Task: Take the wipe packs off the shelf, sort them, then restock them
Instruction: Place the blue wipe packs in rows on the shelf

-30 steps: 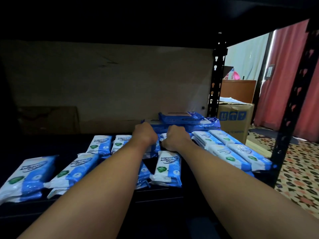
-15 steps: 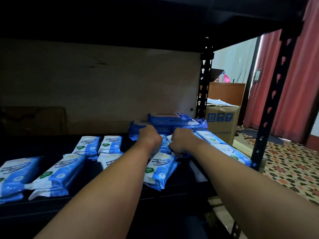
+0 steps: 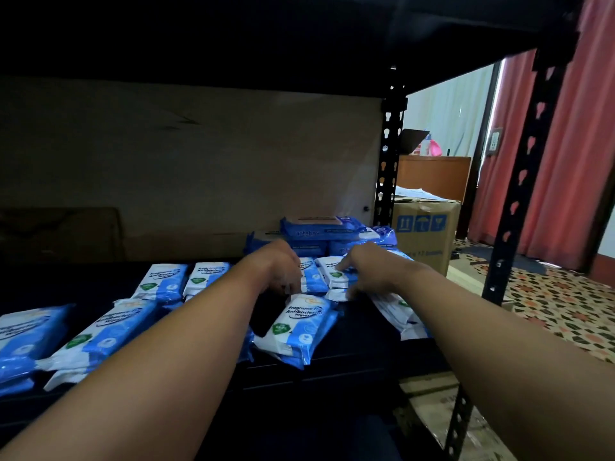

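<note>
On the shelf, near edge: white-and-blue wipe packs (image 3: 296, 331) lie flat in loose rows; one labelled "Fragrance Free Antibacterial Wipes" sits nearest centre, others (image 3: 103, 331) to the left.
Shelf, middle: two more packs (image 3: 163, 281) lie side by side left of the hands; further packs (image 3: 396, 311) run off to the right edge.
Shelf, far: dark blue packs (image 3: 319, 229) are stacked against the back.
Surface: black shelf board (image 3: 359, 341), with black perforated uprights (image 3: 519, 194) on the right.
Room: cardboard box (image 3: 429, 227) on a patterned floor (image 3: 562, 311); red curtains (image 3: 582, 161) far right.
Left hand (image 3: 279, 267): arm extended, fingers curled down onto the middle packs; whether it holds one cannot be told.
Right hand (image 3: 362, 267): arm extended, fingers loosely spread, tips touching a white pack (image 3: 334, 272), not closed around it.
</note>
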Demonstrator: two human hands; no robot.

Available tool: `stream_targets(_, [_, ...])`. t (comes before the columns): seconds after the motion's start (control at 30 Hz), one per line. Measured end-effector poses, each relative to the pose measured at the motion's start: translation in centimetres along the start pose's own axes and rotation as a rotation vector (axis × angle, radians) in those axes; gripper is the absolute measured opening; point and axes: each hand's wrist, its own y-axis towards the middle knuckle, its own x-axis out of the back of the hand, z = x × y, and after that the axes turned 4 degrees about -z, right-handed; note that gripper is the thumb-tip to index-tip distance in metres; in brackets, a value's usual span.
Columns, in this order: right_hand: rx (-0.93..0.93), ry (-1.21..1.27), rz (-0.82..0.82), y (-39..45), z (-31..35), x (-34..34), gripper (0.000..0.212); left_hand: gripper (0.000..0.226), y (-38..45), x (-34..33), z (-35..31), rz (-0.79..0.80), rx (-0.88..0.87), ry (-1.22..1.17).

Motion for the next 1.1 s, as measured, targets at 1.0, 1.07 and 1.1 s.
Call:
stream_targets(1.0, [-0.101, 0.123, -0.074, -5.1, 9.9, 2.1, 0.036, 0.008, -6.2, 3.4, 4.5, -0.521, 0.061, -0.066])
stream_targets(1.07, [-0.174, 0.092, -0.071, -5.9, 11.6, 1.9, 0.052, 0.013, -7.5, 3.7, 4.9, -0.466, 0.123, 0.001])
stream_targets(1.1, [-0.218, 0.072, -0.078, -6.3, 12.4, 1.6, 0.063, 0.016, -8.1, 3.7, 4.9, -0.434, 0.145, 0.036])
